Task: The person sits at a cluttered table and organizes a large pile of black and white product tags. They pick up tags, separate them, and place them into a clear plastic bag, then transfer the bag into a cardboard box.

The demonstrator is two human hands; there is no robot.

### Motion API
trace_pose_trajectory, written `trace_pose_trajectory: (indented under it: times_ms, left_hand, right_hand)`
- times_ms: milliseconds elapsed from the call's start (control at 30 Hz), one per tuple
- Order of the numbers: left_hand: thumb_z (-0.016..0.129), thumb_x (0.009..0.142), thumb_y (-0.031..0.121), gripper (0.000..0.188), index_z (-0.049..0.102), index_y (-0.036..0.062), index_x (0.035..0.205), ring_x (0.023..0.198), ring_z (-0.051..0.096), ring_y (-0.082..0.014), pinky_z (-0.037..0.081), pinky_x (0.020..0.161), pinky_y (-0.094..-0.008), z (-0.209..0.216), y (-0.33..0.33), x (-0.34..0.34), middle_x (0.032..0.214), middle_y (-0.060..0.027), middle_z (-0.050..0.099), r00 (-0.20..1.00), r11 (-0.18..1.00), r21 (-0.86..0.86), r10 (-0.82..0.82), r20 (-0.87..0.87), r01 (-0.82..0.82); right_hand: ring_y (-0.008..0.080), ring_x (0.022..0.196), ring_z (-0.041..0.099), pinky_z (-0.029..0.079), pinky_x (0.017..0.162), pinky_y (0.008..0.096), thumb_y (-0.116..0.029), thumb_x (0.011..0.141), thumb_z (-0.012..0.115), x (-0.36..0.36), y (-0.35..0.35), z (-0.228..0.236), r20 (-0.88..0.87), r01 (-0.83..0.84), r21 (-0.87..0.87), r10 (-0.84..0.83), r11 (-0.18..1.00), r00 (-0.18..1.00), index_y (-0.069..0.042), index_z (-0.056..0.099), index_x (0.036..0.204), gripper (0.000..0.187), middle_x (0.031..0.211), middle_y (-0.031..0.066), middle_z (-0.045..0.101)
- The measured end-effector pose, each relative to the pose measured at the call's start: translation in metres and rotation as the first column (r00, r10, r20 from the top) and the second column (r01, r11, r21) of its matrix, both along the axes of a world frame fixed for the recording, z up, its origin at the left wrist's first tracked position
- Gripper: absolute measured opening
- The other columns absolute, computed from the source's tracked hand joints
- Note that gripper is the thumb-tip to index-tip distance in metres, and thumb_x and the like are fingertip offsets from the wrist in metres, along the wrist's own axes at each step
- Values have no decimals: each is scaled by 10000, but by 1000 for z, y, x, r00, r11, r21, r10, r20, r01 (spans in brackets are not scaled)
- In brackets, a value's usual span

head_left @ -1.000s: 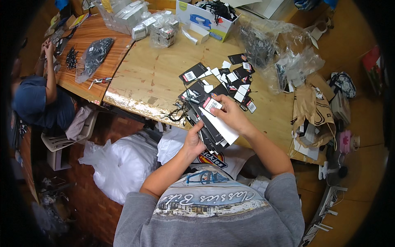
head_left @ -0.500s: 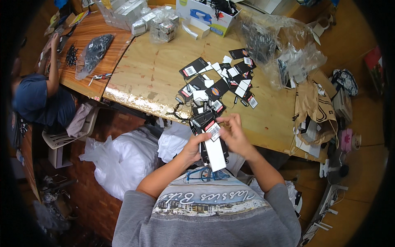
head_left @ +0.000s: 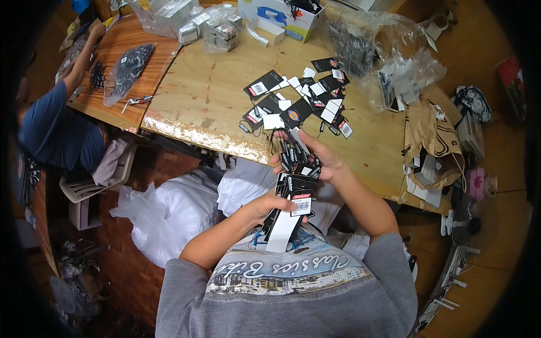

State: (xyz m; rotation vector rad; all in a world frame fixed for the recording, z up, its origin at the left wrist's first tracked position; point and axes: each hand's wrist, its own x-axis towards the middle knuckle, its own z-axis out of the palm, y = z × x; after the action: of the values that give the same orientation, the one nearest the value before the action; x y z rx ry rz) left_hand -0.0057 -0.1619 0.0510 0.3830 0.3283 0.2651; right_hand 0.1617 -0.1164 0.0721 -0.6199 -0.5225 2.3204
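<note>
- Holding a stack of black hang tags (head_left: 297, 188) below the table's near edge, above the lap, the left hand (head_left: 266, 204) is clenched round the stack's lower part, with a long white paper tag (head_left: 283, 232) hanging down from it over the grey shirt
- The right hand (head_left: 315, 155) is curled over the top of the same bunch, fingers closed on the upper tags and their thin black strings
- More black and white tags (head_left: 301, 104) lie scattered loose on the wooden table (head_left: 208, 96), just beyond the hands, some overlapping
- Clear plastic bags (head_left: 383, 62) with dark contents sit at the far right of the table; a torn brown paper bag (head_left: 431, 141) lies at the right edge
- A white and blue box (head_left: 279, 17) and wrapped small boxes (head_left: 217, 28) stand at the far side
- A white plastic sack (head_left: 163, 214) rests under the table to the left
- Another person in a blue shirt (head_left: 53, 129) works at the neighbouring table, one arm stretched onto it
</note>
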Motion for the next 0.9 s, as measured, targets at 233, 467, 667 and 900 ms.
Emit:
trace_pose_trajectory:
  times_ms: [233,467,667,900]
  left_hand:
    - [593,549,66,487,440,-47,998,688,582,-259,487,604,-333,-4,-2,6,805,-176,556,992,990,56,-126,-7,126]
    - [572,553,91,511,432,-29,1030,667,555,-308,469,604,-358,-26,0,4,831,-207,525,977,965,-199,-140,162,171]
    - [544,557,86,522,425,-34,1051,655,541,-331,456,610,-373,-28,1,6,849,-238,500,936,918,-257,-233,263,301]
    - [482,583,130,511,428,-1,1074,661,506,-338,430,603,-375,-36,-1,7,863,-225,486,907,828,-431,-200,371,359]
  right_hand:
    - [228,736,566,482,643,321,-67,789,463,23,14,-17,84,259,35,-261,965,962,-82,368,1092,318,827,126,539]
    - [66,386,281,246,397,212,79,736,336,63,24,-33,-28,557,-187,-571,809,820,-96,456,876,254,576,9,388]
    - [62,355,230,188,348,214,-19,789,376,86,29,-38,-75,695,-224,-723,684,687,-112,436,784,111,502,-6,327]
    - [78,339,249,217,328,221,-153,833,402,94,28,-57,235,793,-5,-770,609,593,-97,407,781,76,500,8,350]
